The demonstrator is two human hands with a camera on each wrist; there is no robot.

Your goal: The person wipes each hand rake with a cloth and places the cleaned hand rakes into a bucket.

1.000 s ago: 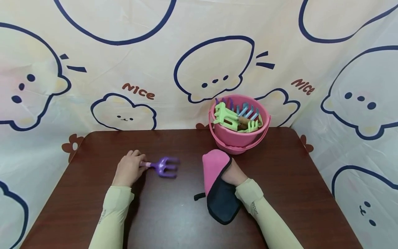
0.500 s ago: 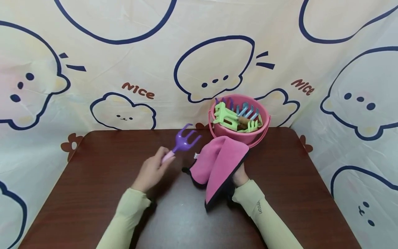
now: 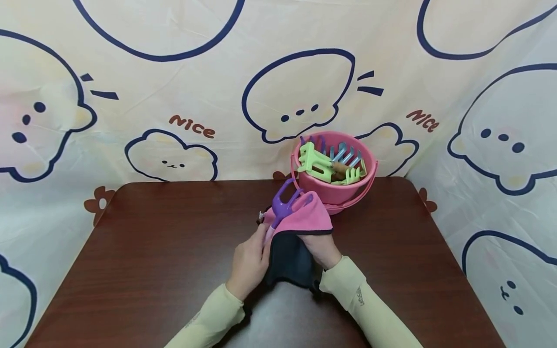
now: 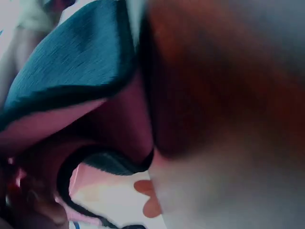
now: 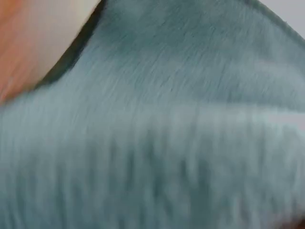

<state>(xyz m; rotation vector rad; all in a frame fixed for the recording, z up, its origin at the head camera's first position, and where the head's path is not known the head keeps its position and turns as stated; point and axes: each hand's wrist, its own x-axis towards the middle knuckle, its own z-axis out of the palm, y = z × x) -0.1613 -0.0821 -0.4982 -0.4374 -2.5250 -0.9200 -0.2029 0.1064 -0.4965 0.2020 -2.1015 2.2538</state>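
Observation:
In the head view my left hand grips a purple toy garden fork by its pink handle, tines pointing away from me. The fork lies against the pink side of a two-sided cloth, whose other side is dark grey. My right hand holds this cloth from beneath, its fingers mostly hidden by the fabric. Folds of the cloth with black edging fill much of the left wrist view. Blurred dark-side fabric covers nearly all of the right wrist view.
Just beyond the cloth stands a pink bucket with its handle hanging down. Inside are a green toy rake, blue tines and other toy tools. A patterned curtain rises behind the brown table.
My left hand has lifted the fork off the left of the table and brought it right, onto the cloth. The right hand has turned and bunched the cloth towards the fork.

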